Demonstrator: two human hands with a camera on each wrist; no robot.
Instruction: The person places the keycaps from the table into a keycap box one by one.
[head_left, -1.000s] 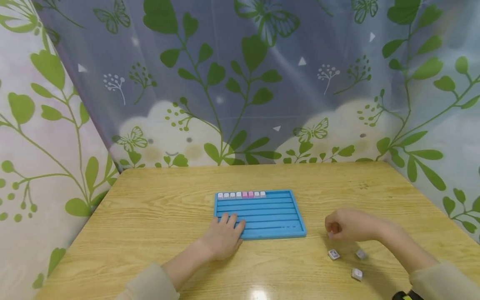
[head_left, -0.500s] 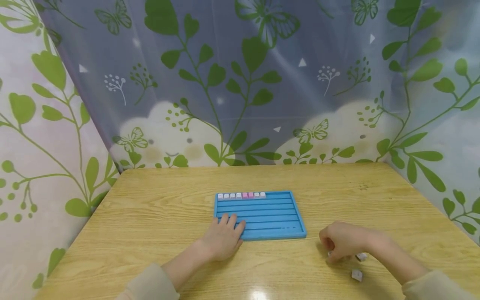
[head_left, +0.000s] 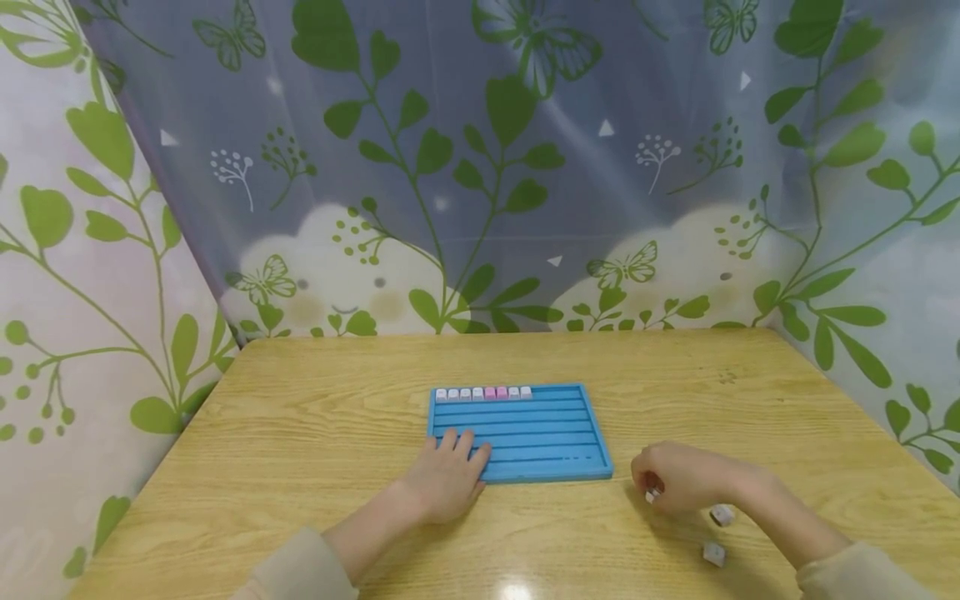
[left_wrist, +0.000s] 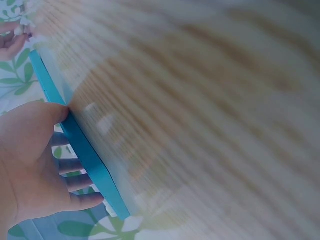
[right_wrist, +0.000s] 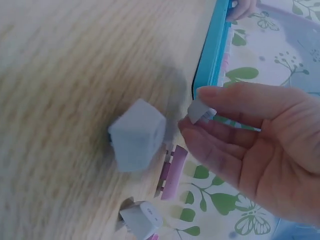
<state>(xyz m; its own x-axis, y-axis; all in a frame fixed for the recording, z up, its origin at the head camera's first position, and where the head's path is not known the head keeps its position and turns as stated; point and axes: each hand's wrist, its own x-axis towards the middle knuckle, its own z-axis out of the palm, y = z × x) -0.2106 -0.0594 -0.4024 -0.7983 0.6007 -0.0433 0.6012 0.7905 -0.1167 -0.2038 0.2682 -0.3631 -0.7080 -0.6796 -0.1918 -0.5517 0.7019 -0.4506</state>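
Woodgrain tbl [head_left: 322,408], R hand [head_left: 682,477] w/ blocky keycap [right_wrist: 198,110]

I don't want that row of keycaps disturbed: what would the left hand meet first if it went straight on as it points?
Beyond the blue tray under it, the left hand would probably meet white keycaps near the row's left end; clearance is hard to judge.
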